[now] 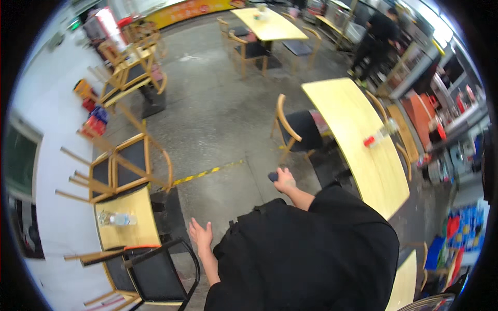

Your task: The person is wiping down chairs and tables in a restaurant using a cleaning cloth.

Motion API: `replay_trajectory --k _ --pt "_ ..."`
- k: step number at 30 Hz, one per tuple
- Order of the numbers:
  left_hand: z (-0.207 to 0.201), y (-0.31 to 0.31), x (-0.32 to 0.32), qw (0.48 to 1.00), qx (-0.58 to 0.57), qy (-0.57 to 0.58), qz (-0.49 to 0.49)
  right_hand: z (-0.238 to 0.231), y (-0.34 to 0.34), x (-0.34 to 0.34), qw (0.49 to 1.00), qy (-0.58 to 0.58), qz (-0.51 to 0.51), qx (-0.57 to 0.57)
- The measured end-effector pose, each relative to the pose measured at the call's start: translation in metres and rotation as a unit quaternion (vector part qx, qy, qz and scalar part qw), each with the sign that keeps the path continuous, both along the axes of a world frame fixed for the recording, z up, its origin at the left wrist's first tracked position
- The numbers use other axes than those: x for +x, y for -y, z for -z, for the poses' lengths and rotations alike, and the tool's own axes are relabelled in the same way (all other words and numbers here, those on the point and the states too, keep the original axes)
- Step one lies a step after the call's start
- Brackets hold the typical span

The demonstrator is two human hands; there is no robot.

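My right hand (285, 181) is closed around a small dark object (273, 177) whose kind I cannot make out, held out over the grey floor. The nearest piece of furniture to it is a wooden chair with a black seat (305, 131), at the long pale table (348, 122) on the right. Low on the left, my left hand (201, 234) has its fingers spread and holds nothing. It is between my body and a black-framed chair (158, 274), touching neither.
Upturned chairs (129, 161) rest on the left tables, legs jutting out. A clear bottle (122, 220) stands on the near-left table; a red-capped bottle (370, 141) is on the right one. Yellow-black tape (207, 172) crosses the floor. Another person (381, 31) stands far right.
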State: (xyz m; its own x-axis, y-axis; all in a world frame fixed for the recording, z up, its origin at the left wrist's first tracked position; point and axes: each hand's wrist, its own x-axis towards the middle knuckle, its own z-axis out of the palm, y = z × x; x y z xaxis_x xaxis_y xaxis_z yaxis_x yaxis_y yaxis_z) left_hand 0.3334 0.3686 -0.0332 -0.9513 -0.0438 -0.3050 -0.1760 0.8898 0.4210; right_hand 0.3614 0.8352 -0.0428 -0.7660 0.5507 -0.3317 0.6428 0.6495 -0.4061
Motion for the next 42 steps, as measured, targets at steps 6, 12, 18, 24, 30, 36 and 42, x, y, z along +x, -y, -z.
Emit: replay_trajectory --k 6,12,18,24,30,36,42 --pt "0.016 -0.124 -0.020 0.979 0.128 0.048 0.151 0.034 -0.056 0.066 0.987 0.017 0.141 -0.069" --pt "0.005 -0.183 -0.046 0.953 0.036 0.006 0.302 0.062 -0.088 0.217 0.873 0.118 0.455 -0.132" --pt "0.009 -0.245 -0.087 0.941 -0.021 0.039 0.337 0.067 -0.039 0.340 0.806 0.177 0.560 -0.070" --pt "0.016 -0.312 -0.145 0.900 -0.003 0.064 0.432 0.054 0.033 0.326 0.744 0.175 0.638 -0.098" --pt "0.004 -0.365 -0.230 0.846 0.089 0.098 0.516 0.046 0.026 0.232 0.716 0.151 0.669 -0.132" --pt "0.029 -0.363 -0.315 0.842 0.083 0.145 0.513 0.047 -0.076 0.133 0.789 -0.007 0.610 0.064" --pt "0.037 -0.363 -0.381 0.765 -0.106 0.201 0.603 0.000 -0.126 0.074 0.572 -0.383 0.723 -0.048"
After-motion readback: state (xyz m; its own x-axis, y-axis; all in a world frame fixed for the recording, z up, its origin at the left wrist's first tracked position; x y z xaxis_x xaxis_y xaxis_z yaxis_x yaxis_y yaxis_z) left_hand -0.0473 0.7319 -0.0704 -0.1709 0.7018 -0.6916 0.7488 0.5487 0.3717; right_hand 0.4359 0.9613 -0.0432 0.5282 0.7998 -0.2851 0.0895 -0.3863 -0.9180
